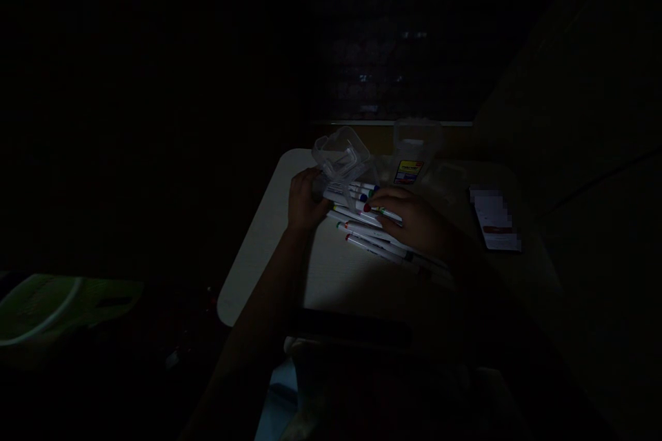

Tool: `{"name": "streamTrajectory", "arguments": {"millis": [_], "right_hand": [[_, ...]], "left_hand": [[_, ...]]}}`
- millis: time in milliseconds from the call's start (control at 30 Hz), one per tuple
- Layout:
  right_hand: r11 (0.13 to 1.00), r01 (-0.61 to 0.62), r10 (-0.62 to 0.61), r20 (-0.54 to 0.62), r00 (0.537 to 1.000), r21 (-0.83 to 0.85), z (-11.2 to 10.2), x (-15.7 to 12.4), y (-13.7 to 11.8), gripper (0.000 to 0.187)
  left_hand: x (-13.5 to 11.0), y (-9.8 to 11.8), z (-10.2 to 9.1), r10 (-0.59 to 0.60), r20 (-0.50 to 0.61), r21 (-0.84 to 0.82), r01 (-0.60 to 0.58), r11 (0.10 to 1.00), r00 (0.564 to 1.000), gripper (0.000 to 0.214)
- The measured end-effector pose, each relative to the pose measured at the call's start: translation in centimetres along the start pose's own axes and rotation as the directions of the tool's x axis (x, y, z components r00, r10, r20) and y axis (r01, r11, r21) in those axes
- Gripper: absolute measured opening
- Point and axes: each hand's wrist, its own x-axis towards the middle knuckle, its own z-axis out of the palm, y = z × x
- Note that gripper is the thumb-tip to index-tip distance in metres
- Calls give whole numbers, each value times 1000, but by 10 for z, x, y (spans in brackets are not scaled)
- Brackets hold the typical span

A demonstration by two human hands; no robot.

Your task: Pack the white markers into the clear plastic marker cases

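The scene is very dark. My left hand (305, 200) is wrapped round the side of a clear plastic box (356, 201), which lies tipped on the table with its see-through lid (342, 155) raised at the back. Several white markers with blue and green ends (365, 187) lie in the box, ends facing right. My right hand (411, 217) is at the box's mouth, fingers bent, index fingertip by the red end of a white marker (346, 202). A marker with a green band (387, 213) shows between its thumb and fingers. Below lie several loose white markers (375, 246).
On the pale table (263, 241), a second clear box (416, 134) with a yellow label (408, 171) stands at the back. A phone (495, 220) with a lit screen lies at the right. Something green (46, 310) is at the lower left.
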Motion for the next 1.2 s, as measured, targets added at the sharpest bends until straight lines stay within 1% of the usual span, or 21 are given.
{"name": "streamTrajectory", "arguments": {"millis": [100, 233, 300, 400, 467, 600, 733, 800, 833, 900, 933, 1033, 1100, 1200], "right_hand": [[1000, -2, 2, 15, 1000, 1, 0, 1, -3, 26], [999, -40, 40, 103, 994, 0, 2, 2, -4, 36], [999, -36, 37, 146, 989, -9, 4, 2, -3, 42], [1000, -20, 24, 183, 983, -23, 7, 3, -1, 44], [999, -27, 29, 172, 985, -18, 7, 2, 0, 43], [998, -54, 55, 99, 994, -15, 6, 1, 1, 37], [998, -56, 59, 80, 995, -40, 1, 1, 2, 34], [993, -84, 90, 73, 993, -77, -5, 1, 5, 34], [987, -117, 125, 75, 989, -107, -8, 0, 7, 33], [958, -213, 235, 96, 967, -193, -16, -2, 13, 33], [933, -267, 300, 115, 947, -241, -19, -3, 17, 33], [846, -400, 483, 188, 855, -353, -26, -8, 29, 32], [800, -454, 560, 214, 800, -393, -27, -10, 35, 30], [761, -487, 617, 249, 747, -428, -25, -15, 43, 27]], "left_hand": [[1, 1, 0, 1, -6, -8, -1, 1000, 1000, 64], [1, 1, 0, -22, 12, -17, 23, 1000, 1000, 65], [0, 1, 0, -29, 16, -16, 30, 999, 999, 65], [0, 1, 0, -16, 5, -8, 16, 1000, 1000, 64], [1, 1, -1, -11, 5, -9, 11, 1000, 1000, 64], [2, 2, -1, -33, 28, -14, 34, 999, 999, 63], [2, 1, 0, -41, 34, -11, 41, 999, 999, 64], [1, 1, 0, -39, 30, -10, 39, 999, 999, 64], [1, 1, 0, -39, 27, -8, 39, 999, 999, 64], [1, 1, 0, -36, 14, -6, 37, 999, 999, 63], [1, 2, 0, -29, 7, -12, 29, 1000, 1000, 63], [1, 2, -1, -11, 10, -33, 11, 999, 1000, 64], [1, 2, -2, -24, 23, -26, 25, 999, 999, 64], [1, 2, -2, -44, 22, -11, 44, 999, 999, 65]]}}
